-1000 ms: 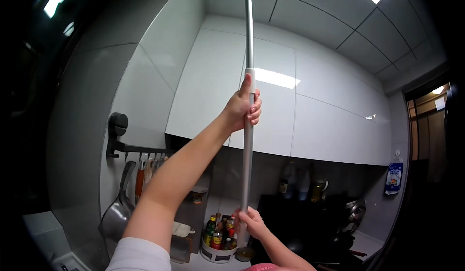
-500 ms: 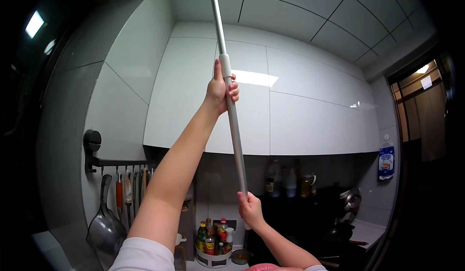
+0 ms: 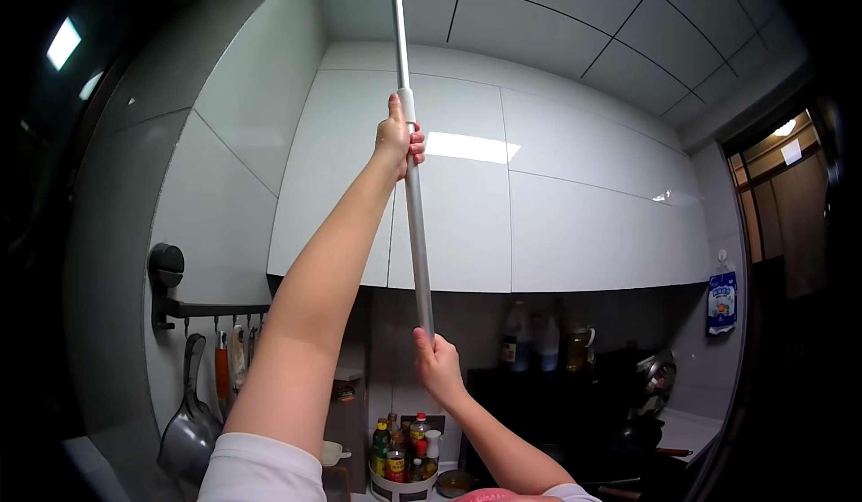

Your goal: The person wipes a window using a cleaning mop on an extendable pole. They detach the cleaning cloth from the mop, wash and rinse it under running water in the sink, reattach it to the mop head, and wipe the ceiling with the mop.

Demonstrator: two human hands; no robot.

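Note:
A long silver telescopic pole [image 3: 417, 233] with a white collar runs nearly upright through the middle of the head view. Its top end passes out of the frame toward the ceiling. My left hand [image 3: 398, 141] is wrapped around it just at the collar, thumb pointing up along the pole. Lower down, my right hand [image 3: 437, 365] grips the pole near its bottom, which my fingers hide. Behind the pole are white wall cabinets [image 3: 458, 206].
A rail [image 3: 215, 309] on the left wall carries a hanging wok [image 3: 190, 430] and utensils. Below, a round caddy [image 3: 401, 488] holds several sauce bottles. A blue packet [image 3: 721, 303] hangs at right. Dark pans [image 3: 639, 432] stand by the stove. Above is a tiled ceiling [image 3: 539, 17].
Both hands have shifted slightly left and up in the view, carrying the pole with them. The pole now stands a little more upright. Both grips stay closed.

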